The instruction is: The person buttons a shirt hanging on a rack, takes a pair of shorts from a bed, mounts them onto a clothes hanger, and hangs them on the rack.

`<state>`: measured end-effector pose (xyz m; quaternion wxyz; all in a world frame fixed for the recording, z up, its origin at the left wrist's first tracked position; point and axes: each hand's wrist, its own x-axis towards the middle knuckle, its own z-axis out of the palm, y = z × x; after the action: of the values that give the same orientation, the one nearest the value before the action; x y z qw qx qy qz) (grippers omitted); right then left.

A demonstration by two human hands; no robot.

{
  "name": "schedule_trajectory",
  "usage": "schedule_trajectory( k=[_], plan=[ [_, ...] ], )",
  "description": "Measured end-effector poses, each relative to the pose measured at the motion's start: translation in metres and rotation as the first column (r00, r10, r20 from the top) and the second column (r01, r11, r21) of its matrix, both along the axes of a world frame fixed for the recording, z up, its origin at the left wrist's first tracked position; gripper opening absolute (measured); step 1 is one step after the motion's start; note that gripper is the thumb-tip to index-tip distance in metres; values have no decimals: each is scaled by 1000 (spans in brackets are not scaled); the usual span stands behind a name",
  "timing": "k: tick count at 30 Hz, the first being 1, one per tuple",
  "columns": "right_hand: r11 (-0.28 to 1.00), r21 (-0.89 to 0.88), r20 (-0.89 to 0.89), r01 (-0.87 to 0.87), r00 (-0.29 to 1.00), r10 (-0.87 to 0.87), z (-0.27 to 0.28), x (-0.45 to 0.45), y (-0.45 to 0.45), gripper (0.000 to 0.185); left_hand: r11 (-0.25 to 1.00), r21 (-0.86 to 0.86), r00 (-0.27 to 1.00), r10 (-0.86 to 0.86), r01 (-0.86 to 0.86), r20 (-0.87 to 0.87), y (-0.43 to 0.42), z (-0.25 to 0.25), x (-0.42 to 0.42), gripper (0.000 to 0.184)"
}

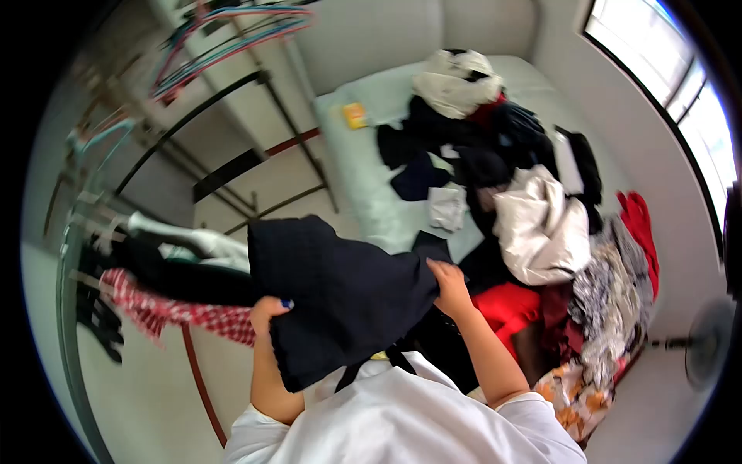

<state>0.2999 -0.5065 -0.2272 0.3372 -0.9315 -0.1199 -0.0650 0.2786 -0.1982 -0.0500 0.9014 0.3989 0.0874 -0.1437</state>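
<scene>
A dark navy garment is stretched between my two hands in front of my white shirt. My left hand grips its left edge, the thumb with a blue nail lying on top of the cloth. At the garment's narrower right end, my right hand is closed on the fabric, its fingers partly hidden. Just beyond the right hand lie black clothes and a red cloth. Left of the garment, a red-and-white checked garment hangs from the rack.
A bed holds piled clothes, a shiny cream garment and a yellow packet. Hangers hang from a metal rack at upper left. A fan stands at the right, below the window.
</scene>
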Motion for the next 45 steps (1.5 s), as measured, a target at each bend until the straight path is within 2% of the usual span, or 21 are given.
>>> schedule_trajectory(
  k=[1, 3, 4, 5, 7, 8, 10, 11, 14, 17, 24, 25, 27, 31, 32, 35, 36, 38, 39, 41, 45],
  plan=[
    [966, 154, -38, -210, 975, 218, -19, 7, 8, 48, 999, 39, 999, 39, -39, -1, 9, 10, -18, 41],
    [856, 410, -281, -313, 850, 446, 7, 2, 42, 33, 978, 151, 989, 144, -145, 13, 6, 47, -57, 47],
    [811, 403, -323, -423, 764, 559, 14, -3, 56, 31, 950, 219, 975, 220, -221, 29, 3, 63, -75, 51],
    [751, 394, -368, -530, 657, 658, 20, -9, 70, 29, 944, 309, 993, 112, -113, 20, 22, 57, -91, 56],
    [617, 167, -458, -769, 494, 739, 36, -23, 98, 28, 908, 403, 994, 105, -112, 39, 35, 66, -124, 58],
    [539, 171, -484, -825, 406, 775, 48, -30, 111, 29, 881, 465, 995, 94, -92, 19, 43, 70, -139, 60],
    [395, 215, -438, -893, 273, 856, 54, -40, 132, 33, 914, 367, 980, 197, -173, -30, 51, 85, -166, 61],
    [388, 297, -423, -872, 244, 873, 59, -44, 140, 38, 947, 265, 973, 213, -184, -86, 55, 91, -179, 62],
    [393, 0, -494, -920, 341, 800, 70, -60, 167, 53, 939, 261, 956, 263, -223, -129, 67, 96, -208, 61],
    [437, 85, -306, -895, 394, 867, 77, -94, 197, 46, 906, 239, 928, 370, -348, -50, 78, 92, -239, 59],
    [275, 148, -102, -950, 262, 960, 93, -199, 273, 17, 729, 111, 727, 684, -676, -63, 101, 93, -367, 55],
    [232, 146, -102, -962, 218, 971, 95, -214, 280, 17, 697, 109, 695, 716, -709, -62, 103, 88, -388, 55],
    [274, 153, -53, -949, 269, 962, 95, -239, 294, 17, 634, 117, 642, 764, -765, 59, 109, 72, -429, 51],
    [270, 313, -25, -910, 276, 961, 73, -296, 325, 35, 458, 86, 464, 884, -885, 63, 105, 60, -505, 47],
    [217, 314, -19, -924, 222, 975, 74, -313, 336, 35, 397, 94, 402, 915, -913, 41, 103, 57, -520, 48],
    [-116, 253, 77, -961, -99, 992, 97, -373, 363, 71, 252, 86, 254, 967, -964, 19, 100, 49, -565, 49],
    [-163, 247, 85, -955, -146, 986, 113, -396, 371, 71, 176, 61, 177, 984, -982, 8, 98, 42, -577, 48],
    [-397, 443, -4, -803, -445, 895, 147, -443, 383, 80, 54, 44, 55, 998, -998, 18, 94, 31, -596, 49],
    [-429, 442, -5, -788, -481, 877, 154, -463, 388, 80, 14, 42, 15, 1000, -999, 18, 91, 26, -606, 49],
    [-503, 537, 60, -677, -565, 823, 163, -492, 398, 76, -190, 118, -181, 980, -975, 79, 86, 18, -620, 49],
    [-652, 462, 55, -602, -714, 698, 154, -525, 428, 78, -340, 113, -318, 932, -934, 176, 82, -1, -658, 50]
  ],
)
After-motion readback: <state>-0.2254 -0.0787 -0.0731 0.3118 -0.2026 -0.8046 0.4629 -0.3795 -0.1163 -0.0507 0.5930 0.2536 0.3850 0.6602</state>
